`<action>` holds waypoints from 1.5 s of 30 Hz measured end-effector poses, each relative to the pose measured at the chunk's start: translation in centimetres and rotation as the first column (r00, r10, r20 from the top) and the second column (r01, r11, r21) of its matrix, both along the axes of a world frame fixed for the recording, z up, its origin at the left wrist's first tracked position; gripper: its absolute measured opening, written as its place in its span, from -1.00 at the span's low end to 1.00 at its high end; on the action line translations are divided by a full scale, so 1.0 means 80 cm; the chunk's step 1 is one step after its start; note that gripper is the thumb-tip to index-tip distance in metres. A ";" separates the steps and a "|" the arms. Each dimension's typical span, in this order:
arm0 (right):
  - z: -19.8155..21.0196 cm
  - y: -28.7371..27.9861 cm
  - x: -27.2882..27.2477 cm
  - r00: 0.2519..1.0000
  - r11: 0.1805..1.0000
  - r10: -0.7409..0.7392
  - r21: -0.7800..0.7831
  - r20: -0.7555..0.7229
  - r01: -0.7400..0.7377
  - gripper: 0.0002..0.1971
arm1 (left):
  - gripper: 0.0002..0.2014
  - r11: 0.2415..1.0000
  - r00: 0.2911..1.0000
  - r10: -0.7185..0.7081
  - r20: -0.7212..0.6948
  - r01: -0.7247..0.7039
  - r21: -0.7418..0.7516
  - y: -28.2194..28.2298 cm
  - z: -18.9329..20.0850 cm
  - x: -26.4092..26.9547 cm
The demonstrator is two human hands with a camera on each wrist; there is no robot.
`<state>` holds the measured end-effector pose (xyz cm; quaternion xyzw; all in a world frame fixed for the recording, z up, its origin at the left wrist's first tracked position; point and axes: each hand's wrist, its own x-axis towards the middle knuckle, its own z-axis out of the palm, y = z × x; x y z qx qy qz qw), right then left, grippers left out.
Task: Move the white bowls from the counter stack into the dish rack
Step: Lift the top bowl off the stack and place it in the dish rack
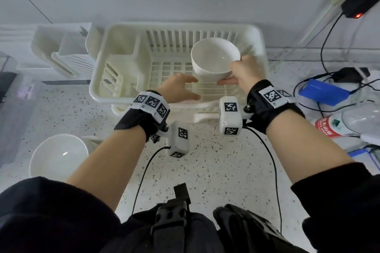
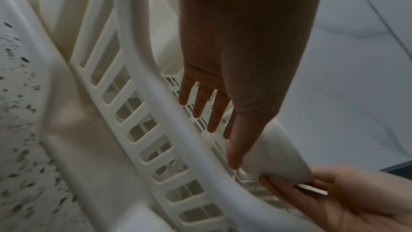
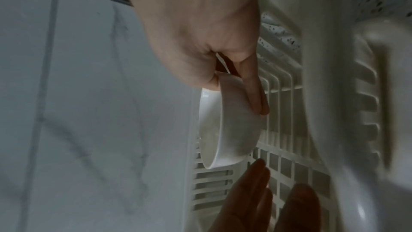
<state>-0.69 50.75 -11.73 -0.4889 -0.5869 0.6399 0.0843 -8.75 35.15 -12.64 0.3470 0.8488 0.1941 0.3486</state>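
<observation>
2 white bowls show. 1 bowl (image 1: 214, 58) is tipped on its side over the dish rack (image 1: 115, 90), near the rack's right wall. The right hand (image 1: 243, 73) grips its rim, thumb inside and fingers under it. The left hand (image 1: 181, 90) is flat and loose, holding nothing, just beside that bowl. The other bowl (image 1: 58, 154) sits near the front left edge of the surface (image 1: 216, 170).

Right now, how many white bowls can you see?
2. One bowl is held by the right hand over the dish rack. The other sits on the counter at lower left; more may be stacked beneath it.
</observation>
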 end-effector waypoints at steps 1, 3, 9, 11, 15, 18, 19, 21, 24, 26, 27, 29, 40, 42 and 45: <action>-0.006 0.003 -0.006 1.000 1.000 -0.001 -0.023 0.014 0.002 -0.48 | -0.38 1.000 1.000 -0.009 0.009 0.009 -0.029 0.003 -0.002 -0.003; -0.019 0.009 -0.017 1.000 0.998 -0.018 -0.056 0.022 0.019 -0.40 | -0.39 0.996 0.999 -0.027 0.029 0.030 -0.083 0.009 -0.008 -0.009; -0.033 0.015 -0.035 0.998 0.996 -0.058 -0.060 0.031 0.060 -0.49 | -0.44 0.980 0.998 -0.024 0.063 0.036 -0.197 0.015 -0.026 -0.013; -0.034 0.013 -0.036 0.997 0.996 -0.072 -0.059 0.032 0.074 -0.49 | -0.44 0.977 0.997 -0.031 0.075 0.046 -0.208 0.015 -0.029 -0.011; -0.040 0.016 -0.035 0.996 0.996 -0.082 -0.014 0.044 0.082 -0.49 | -0.47 0.978 0.996 -0.053 0.068 0.066 -0.199 0.012 -0.027 -0.006; -0.046 0.017 -0.037 0.995 0.996 -0.082 0.022 0.048 0.081 -0.49 | -0.48 0.978 0.997 -0.050 0.067 0.062 -0.197 0.010 -0.027 -0.006; -0.047 0.017 -0.037 0.996 0.996 -0.080 0.031 0.048 0.078 -0.49 | -0.47 0.977 0.997 -0.047 0.067 0.060 -0.203 0.009 -0.029 -0.006; -0.047 0.017 -0.036 0.996 0.997 -0.076 0.033 0.043 0.074 -0.50 | -0.44 0.976 0.997 -0.041 0.065 0.054 -0.212 0.009 -0.032 -0.007; -0.044 0.016 -0.031 0.998 0.998 -0.053 0.030 0.030 0.052 -0.48 | -0.43 0.974 0.998 -0.030 0.059 0.042 -0.222 0.009 -0.034 -0.007; -0.042 0.014 -0.027 0.999 0.999 0.001 0.050 0.052 -0.003 -0.41 | -0.42 0.974 0.998 -0.019 0.052 0.030 -0.225 0.009 -0.035 -0.006; -0.042 0.012 -0.024 0.997 0.997 0.037 0.062 0.073 -0.042 -0.36 | -0.43 0.975 0.999 -0.007 0.049 0.017 -0.220 0.008 -0.035 -0.005; -0.041 0.008 -0.020 0.987 0.987 0.111 0.102 0.113 -0.123 -0.33 | -0.43 0.980 0.998 0.024 0.050 -0.014 -0.198 0.006 -0.035 -0.004; -0.016 -0.047 0.031 0.973 0.836 0.225 0.502 0.058 -0.224 -0.65 | -0.53 0.997 0.996 0.068 -0.058 -0.065 0.049 -0.030 0.006 0.029; -0.001 -0.067 0.047 0.978 0.841 0.207 0.518 -0.037 -0.158 -0.71 | -0.55 0.990 0.992 0.082 -0.096 -0.071 0.119 -0.045 0.016 0.041; 0.021 -0.103 0.072 0.959 0.831 0.206 0.553 -0.194 -0.066 -0.82 | -0.58 0.969 0.984 0.148 -0.099 -0.124 0.214 -0.072 0.029 0.062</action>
